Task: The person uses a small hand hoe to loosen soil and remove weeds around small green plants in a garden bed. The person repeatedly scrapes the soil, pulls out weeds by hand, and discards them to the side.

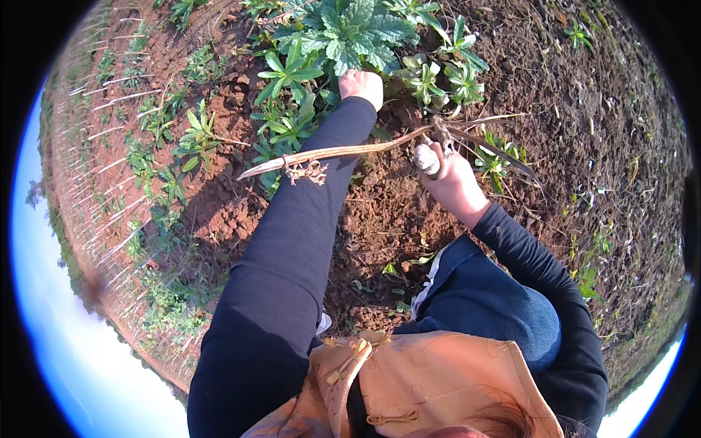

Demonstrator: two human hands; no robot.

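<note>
My left hand (361, 88) reaches to the base of a large leafy green plant (353, 33), its fingers curled; whether it grips a stem is hidden by the leaves and the hand itself. Around my right hand's (452, 180) fingers shows a grey, soil-crusted rounded end (426, 159), perhaps a tool handle, which the hand holds. A dry, branching plant stalk (350, 150) with a knobbly root end lies at the right fingertips and stretches left over my left forearm. Shrivelled brown leaves (306, 172) hang from it.
Smaller green weeds (290, 74) grow beside the large plant, and an uprooted-looking one (200, 137) is at the left. Rows of pale dry stubble (123, 98) stand farther left. Reddish clods (383, 213) lie between my arms, with my bent knee (520, 323) below right.
</note>
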